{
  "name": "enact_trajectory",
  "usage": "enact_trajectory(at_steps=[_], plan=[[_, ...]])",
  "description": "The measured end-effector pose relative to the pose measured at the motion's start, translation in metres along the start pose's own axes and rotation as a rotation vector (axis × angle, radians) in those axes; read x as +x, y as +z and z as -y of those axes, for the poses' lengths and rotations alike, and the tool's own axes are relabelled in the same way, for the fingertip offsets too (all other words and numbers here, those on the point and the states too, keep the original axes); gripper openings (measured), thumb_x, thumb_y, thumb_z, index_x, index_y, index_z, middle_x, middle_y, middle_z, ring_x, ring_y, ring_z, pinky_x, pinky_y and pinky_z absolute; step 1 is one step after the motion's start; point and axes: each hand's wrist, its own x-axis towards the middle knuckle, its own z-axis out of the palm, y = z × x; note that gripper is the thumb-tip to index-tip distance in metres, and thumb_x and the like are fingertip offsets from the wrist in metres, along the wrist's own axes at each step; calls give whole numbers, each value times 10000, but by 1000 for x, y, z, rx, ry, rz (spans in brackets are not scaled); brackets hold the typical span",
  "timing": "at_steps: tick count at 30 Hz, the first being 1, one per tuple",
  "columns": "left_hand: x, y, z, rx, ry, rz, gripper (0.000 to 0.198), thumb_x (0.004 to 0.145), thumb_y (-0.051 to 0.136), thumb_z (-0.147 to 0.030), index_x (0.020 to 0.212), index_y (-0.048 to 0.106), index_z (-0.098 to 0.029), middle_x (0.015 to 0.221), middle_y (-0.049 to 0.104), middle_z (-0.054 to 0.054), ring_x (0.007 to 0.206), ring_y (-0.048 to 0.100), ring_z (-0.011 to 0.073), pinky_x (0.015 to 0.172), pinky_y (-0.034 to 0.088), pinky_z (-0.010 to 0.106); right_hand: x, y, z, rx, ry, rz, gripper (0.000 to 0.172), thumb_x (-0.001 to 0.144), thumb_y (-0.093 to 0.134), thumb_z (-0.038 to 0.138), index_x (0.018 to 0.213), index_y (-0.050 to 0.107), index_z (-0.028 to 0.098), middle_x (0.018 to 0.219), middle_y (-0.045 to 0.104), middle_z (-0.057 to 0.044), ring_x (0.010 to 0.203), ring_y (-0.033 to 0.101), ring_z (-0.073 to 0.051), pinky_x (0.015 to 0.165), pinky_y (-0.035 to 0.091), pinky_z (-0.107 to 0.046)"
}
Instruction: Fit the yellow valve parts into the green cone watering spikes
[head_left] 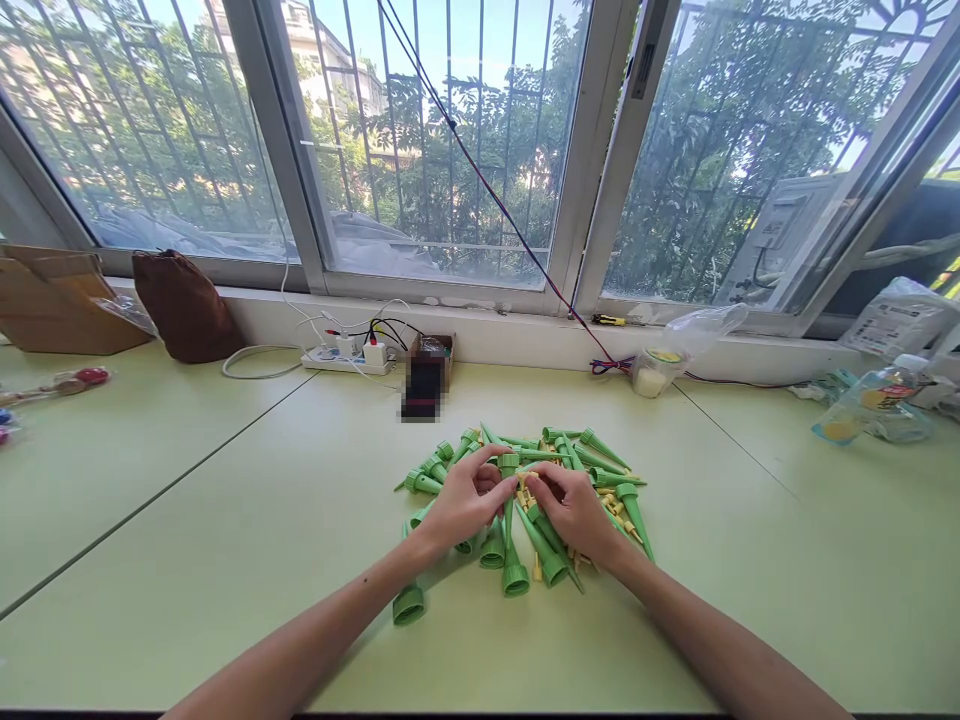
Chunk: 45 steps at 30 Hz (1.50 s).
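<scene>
Over a heap of green plastic watering spikes point(551, 565) and small yellow plastic pieces point(615, 510), both my hands are close together. My left hand point(470, 495) is closed, thumb and fingers round a green watering spike point(508, 465) whose ribbed cap end points up. Between the fingertips of my right hand point(576, 505) is a small yellow plastic piece point(524, 480), right beside that spike. Whether the two parts touch, I cannot tell. Several spikes lie under and around the hands, one point(409, 605) apart at the front left.
Along the windowsill stand a cardboard box point(60, 300), a brown cloth bag point(180, 305) and a white power strip point(349, 360) with cables. A blurred dark object point(423, 388) is behind the heap. To the right are a jar point(658, 372) and a plastic bottle point(870, 400).
</scene>
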Motion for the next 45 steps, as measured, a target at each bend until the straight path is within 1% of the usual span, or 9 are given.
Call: enact_trajectory(at_steps=[5,8,14,20,26,31,37,42,45], plan=[[0,1,-1,-10,-3,-4,383,872,628,-426,1148,552,-173,571,469,-70,462,500,100,435,405,195,-1,0,1,-2,3,0,306,983,498,435,971,654,172,605,458,40,539,380,-122,523,300,-252],[0,1,-1,-12,-11,0,392,867,632,-439,1148,553,-178,567,463,-72,450,487,99,423,391,195,-1,0,2,-21,-14,7,325,985,488,444,929,659,173,624,488,27,551,395,-126,533,313,-254],[0,2,-2,17,-4,2,382,874,625,-428,1150,556,-173,560,451,-75,452,470,97,430,379,198,0,0,1,-43,-19,12,371,1001,451,438,827,645,174,616,472,26,546,379,-122,529,301,-254],[-1,1,-1,-3,2,-1,358,876,622,-395,1150,555,-175,567,458,-75,475,487,102,459,401,204,-1,-1,4,-23,-3,0,306,954,550,434,1041,634,152,619,483,40,555,428,-126,540,342,-251],[-1,1,-1,2,-9,-1,372,873,621,-415,1151,551,-178,566,456,-77,452,490,103,434,386,203,-1,0,4,-30,-10,6,294,963,530,434,1007,645,167,631,508,25,558,433,-130,534,347,-254],[-1,1,-1,-6,-8,5,371,873,616,-420,1149,550,-182,567,443,-81,453,486,100,425,380,197,0,0,1,-45,-11,19,334,987,474,449,910,656,180,627,511,19,545,410,-127,525,323,-257],[-1,1,-2,-40,-5,-11,397,855,638,-431,1153,560,-181,567,438,-82,457,493,98,428,392,194,-1,0,4,-26,4,-6,341,950,537,474,1042,634,160,610,495,33,545,433,-134,524,346,-258],[-2,1,-2,-45,1,-5,387,861,633,-432,1151,564,-184,571,420,-86,444,475,86,415,380,186,0,0,3,-37,-20,22,341,985,472,459,921,653,178,649,523,14,562,420,-131,543,343,-258],[-2,1,-3,-36,1,1,386,861,633,-434,1148,565,-184,568,431,-82,451,486,93,417,382,189,0,0,2,-48,-12,4,346,988,462,466,941,653,181,612,482,28,543,408,-130,530,333,-255]])
